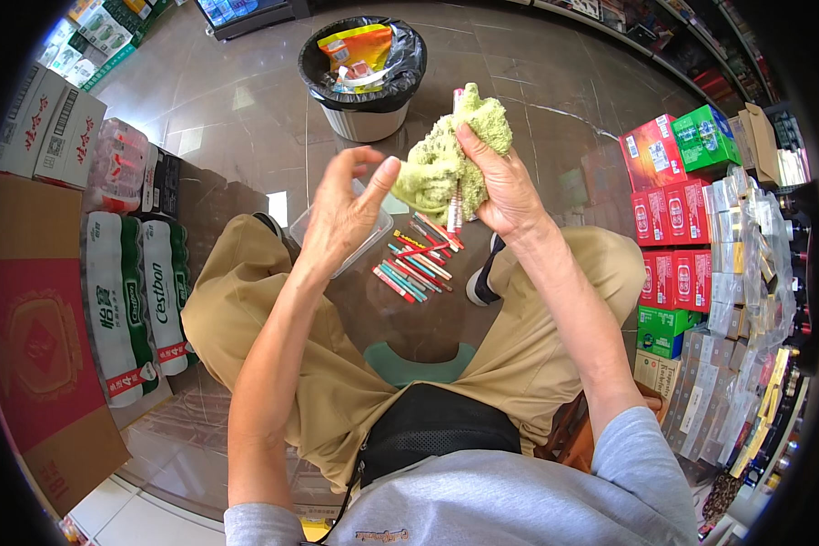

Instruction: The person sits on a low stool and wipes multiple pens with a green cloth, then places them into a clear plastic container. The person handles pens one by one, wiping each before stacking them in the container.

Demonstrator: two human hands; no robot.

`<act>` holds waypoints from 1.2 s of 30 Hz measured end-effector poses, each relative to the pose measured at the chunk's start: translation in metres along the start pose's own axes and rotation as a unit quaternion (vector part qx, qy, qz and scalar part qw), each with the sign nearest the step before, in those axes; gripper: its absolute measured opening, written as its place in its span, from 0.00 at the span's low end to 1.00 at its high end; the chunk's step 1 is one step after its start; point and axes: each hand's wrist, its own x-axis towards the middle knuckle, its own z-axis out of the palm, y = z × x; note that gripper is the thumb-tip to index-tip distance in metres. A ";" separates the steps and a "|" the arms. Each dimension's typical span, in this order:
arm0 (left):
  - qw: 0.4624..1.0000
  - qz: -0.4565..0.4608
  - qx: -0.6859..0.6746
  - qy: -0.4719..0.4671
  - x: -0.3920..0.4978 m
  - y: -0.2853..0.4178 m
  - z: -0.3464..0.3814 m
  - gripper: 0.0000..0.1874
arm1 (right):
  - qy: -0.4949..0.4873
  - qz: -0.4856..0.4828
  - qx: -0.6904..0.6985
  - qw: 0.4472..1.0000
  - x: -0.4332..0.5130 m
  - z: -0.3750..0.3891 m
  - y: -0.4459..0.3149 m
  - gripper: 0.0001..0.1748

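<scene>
My right hand (501,181) grips a light green fuzzy cloth (443,160) wrapped around some slim sticks, perhaps pencils (456,208), whose ends poke out above and below. To the left of the cloth, my left hand (355,198) has its fingers apart and seems to hold nothing; whether its thumb tip touches the cloth, I cannot tell. Below both hands, a loose pile of red, teal and white pencils (416,263) lies on the tiled floor. A clear plastic box (302,225) stands partly hidden behind my left hand.
A waste bin with a black liner (362,102) stands ahead, holding an orange and yellow packet (358,48). Wrapped bottle packs (119,307) and cartons (31,327) line the left side. Red boxes (669,211) and plastic-wrapped goods (730,273) are stacked at the right. My knees flank the pencils.
</scene>
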 end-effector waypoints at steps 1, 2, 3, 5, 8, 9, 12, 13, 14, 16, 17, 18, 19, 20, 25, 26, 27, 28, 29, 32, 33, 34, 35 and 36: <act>0.996 -0.012 -0.068 -0.049 -0.001 -0.005 0.006 0.32 | 0.001 0.005 0.006 1.000 0.000 0.001 0.000 0.12; 0.985 -0.025 -0.136 -0.098 -0.001 -0.009 0.012 0.32 | 0.003 0.011 0.013 1.000 0.000 0.003 0.001 0.13; 0.967 -0.036 -0.203 -0.149 -0.001 -0.009 0.017 0.31 | 0.005 0.014 0.018 1.000 -0.001 0.002 0.000 0.13; 0.945 -0.057 -0.260 -0.188 -0.001 -0.009 0.019 0.24 | 0.015 0.002 0.005 1.000 0.000 -0.002 -0.002 0.14; 0.951 -0.060 -0.268 -0.140 0.000 -0.003 0.012 0.16 | 0.060 -0.057 -0.041 0.996 0.006 -0.013 -0.005 0.16; 0.950 -0.036 -0.278 -0.134 -0.002 0.000 0.010 0.15 | 0.066 -0.060 -0.050 0.995 0.005 -0.014 -0.005 0.16; 0.941 0.037 -0.307 -0.140 -0.006 0.004 0.012 0.13 | 0.071 -0.071 -0.056 0.993 0.003 -0.011 0.002 0.18; 0.927 0.045 -0.327 -0.177 -0.008 0.005 0.017 0.13 | 0.073 -0.053 -0.057 0.994 0.002 -0.010 0.008 0.18; 0.925 0.030 -0.330 -0.185 -0.013 0.008 0.024 0.13 | 0.068 -0.017 -0.052 0.996 0.000 -0.008 0.010 0.18; 0.948 0.037 -0.259 -0.181 -0.013 0.007 0.030 0.11 | 0.046 0.038 -0.043 0.997 -0.003 -0.008 0.009 0.18; 0.983 0.039 -0.145 -0.105 -0.016 0.009 0.031 0.15 | 0.043 0.037 -0.023 0.998 -0.004 -0.007 0.012 0.18; 0.993 0.118 -0.001 -0.026 -0.015 0.010 0.033 0.19 | 0.037 0.035 -0.003 0.999 -0.004 -0.004 0.016 0.18; 0.969 0.193 0.143 0.055 -0.015 0.009 0.034 0.23 | 0.030 0.034 0.018 0.999 -0.004 -0.002 0.020 0.17; 0.985 0.160 0.057 0.040 -0.012 0.001 0.041 0.31 | 0.027 0.023 0.022 0.999 -0.006 -0.001 0.023 0.17; 0.990 0.131 0.015 -0.040 -0.029 -0.001 0.061 0.15 | 0.047 -0.028 -0.074 0.996 -0.008 0.001 0.029 0.14; 0.991 0.116 0.053 -0.032 -0.030 0.001 0.059 0.14 | 0.051 -0.030 -0.085 0.995 -0.009 0.002 0.030 0.14; 0.990 0.100 0.091 -0.025 -0.031 0.004 0.057 0.13 | 0.055 -0.032 -0.097 0.993 -0.010 0.004 0.031 0.13; 0.987 0.111 0.117 -0.017 -0.031 0.006 0.054 0.13 | 0.058 -0.022 -0.069 0.996 -0.009 0.004 0.033 0.13; 0.982 0.122 0.143 -0.009 -0.028 0.007 0.052 0.14 | 0.055 -0.022 -0.055 0.997 -0.009 0.004 0.033 0.13; 0.983 0.126 0.132 0.022 -0.023 0.005 0.049 0.16 | 0.045 0.003 -0.015 0.999 -0.013 0.007 0.033 0.14; 0.985 0.124 0.112 0.032 -0.022 0.005 0.050 0.17 | 0.044 0.004 -0.015 0.999 -0.012 0.007 0.033 0.14; 0.990 0.109 0.079 0.044 -0.023 0.009 0.051 0.19 | 0.044 0.006 -0.015 0.999 -0.011 0.006 0.034 0.14; 0.996 0.083 0.031 0.019 -0.023 0.008 0.050 0.19 | 0.044 0.006 -0.014 0.999 -0.011 0.006 0.034 0.15; 0.998 0.057 -0.017 -0.008 -0.023 0.006 0.050 0.20 | 0.037 0.006 -0.021 0.999 -0.010 0.005 0.033 0.15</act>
